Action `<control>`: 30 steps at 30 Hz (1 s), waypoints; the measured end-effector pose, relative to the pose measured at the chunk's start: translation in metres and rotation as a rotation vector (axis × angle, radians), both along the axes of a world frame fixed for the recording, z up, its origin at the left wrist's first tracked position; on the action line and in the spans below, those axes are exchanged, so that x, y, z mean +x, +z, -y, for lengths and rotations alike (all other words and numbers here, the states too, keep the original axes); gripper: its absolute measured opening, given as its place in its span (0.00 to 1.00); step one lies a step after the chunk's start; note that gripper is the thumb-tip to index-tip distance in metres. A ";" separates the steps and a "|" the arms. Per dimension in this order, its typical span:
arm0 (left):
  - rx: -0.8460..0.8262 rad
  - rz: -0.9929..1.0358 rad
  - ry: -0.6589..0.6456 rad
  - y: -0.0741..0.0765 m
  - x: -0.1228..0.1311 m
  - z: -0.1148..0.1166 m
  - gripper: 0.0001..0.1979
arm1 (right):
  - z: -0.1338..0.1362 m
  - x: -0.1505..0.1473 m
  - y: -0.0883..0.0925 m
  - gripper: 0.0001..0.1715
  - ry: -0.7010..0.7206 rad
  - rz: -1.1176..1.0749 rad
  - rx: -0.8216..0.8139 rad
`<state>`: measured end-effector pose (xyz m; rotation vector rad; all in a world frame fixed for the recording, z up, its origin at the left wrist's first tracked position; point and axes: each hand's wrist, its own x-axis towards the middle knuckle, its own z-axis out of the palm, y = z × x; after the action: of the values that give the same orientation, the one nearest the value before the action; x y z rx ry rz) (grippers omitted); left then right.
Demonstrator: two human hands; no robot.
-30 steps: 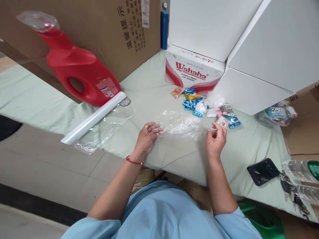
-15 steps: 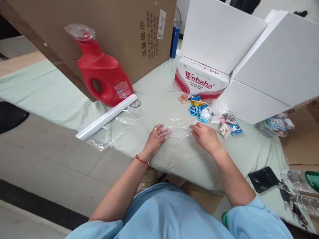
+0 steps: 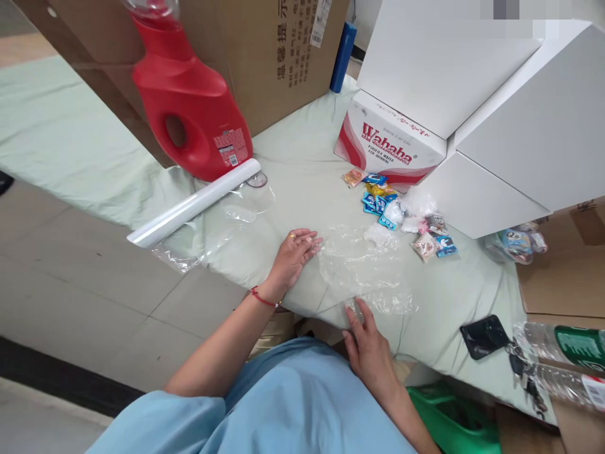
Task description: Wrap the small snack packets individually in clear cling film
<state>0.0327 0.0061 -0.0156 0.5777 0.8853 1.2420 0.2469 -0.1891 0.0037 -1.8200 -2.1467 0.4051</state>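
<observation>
Right grip [image 3: 369, 350] spread at clear crinkly plastic film [image 3: 362, 268], open pale-green cloth-covered counter [image 3: 307, 189] beyond its edge; can't tell if left grip [image 3: 293, 255] pinches.

Your clear plastic [image 3: 366, 268], thin and wrinkled, lies loosely spread on the worktop [image 3: 302, 183], its left edge at your left hand [image 3: 293, 255], its near edge by your right hand [image 3: 371, 347].
</observation>
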 end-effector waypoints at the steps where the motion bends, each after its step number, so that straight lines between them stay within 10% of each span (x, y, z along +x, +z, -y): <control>1: 0.008 -0.029 0.072 0.001 -0.001 0.002 0.19 | -0.002 -0.003 0.001 0.36 0.016 -0.015 -0.024; 7: 0.169 -0.553 0.538 0.029 -0.016 0.024 0.07 | -0.012 -0.015 0.036 0.33 0.240 -0.264 -0.139; 13: 0.611 -0.965 0.080 0.058 0.011 0.040 0.08 | -0.061 0.013 0.064 0.20 0.113 -0.280 0.115; 17: 0.735 -1.414 -0.269 0.037 0.030 0.029 0.20 | -0.072 0.040 0.044 0.26 -0.045 -0.036 0.080; 23: 0.777 -1.732 -0.428 0.002 0.012 0.016 0.29 | -0.053 0.087 0.050 0.23 0.037 -0.239 -0.267; 27: 0.805 -1.765 -0.449 0.003 0.010 0.017 0.30 | -0.115 0.133 0.059 0.27 -0.436 -0.269 -0.028; 30: 0.802 -1.789 -0.451 0.004 0.014 0.017 0.30 | -0.185 0.144 0.050 0.29 -0.516 -0.252 -0.027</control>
<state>0.0464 -0.0113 -0.0117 2.5596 1.4614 0.3168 0.3909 -0.0043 0.0540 -2.1139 -1.4460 0.5024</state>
